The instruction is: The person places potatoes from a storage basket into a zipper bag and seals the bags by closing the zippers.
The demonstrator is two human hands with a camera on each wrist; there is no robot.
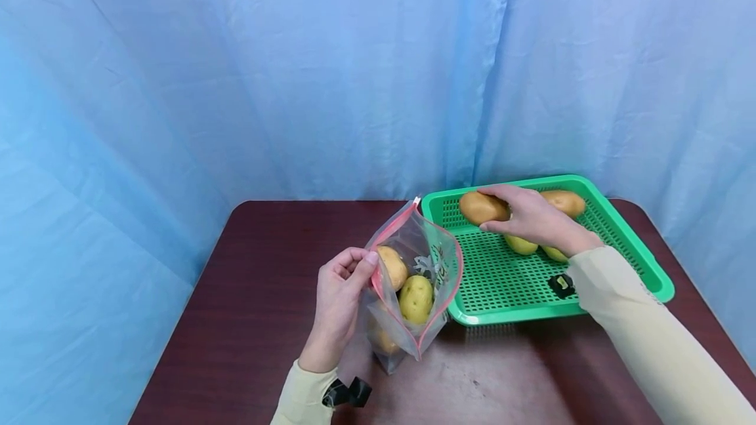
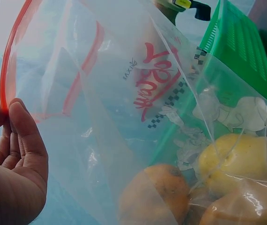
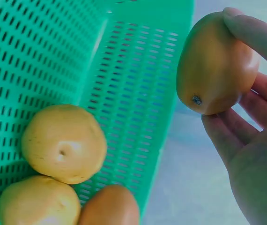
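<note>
My left hand pinches the pink-edged mouth of a clear zip bag between thumb and finger. The bag stands on the table with its mouth spread wide. Inside lie a yellow potato and a browner potato, with more showing low through the plastic. My right hand grips a smooth brown potato, thumb on one side and fingers on the other. In the head view it is over the left part of a green basket. Several potatoes lie in that basket.
Bag and basket stand side by side on a dark reddish-brown table, the basket at the right rear. A light blue curtain hangs behind the table's back edge. Red lettering is printed on the bag.
</note>
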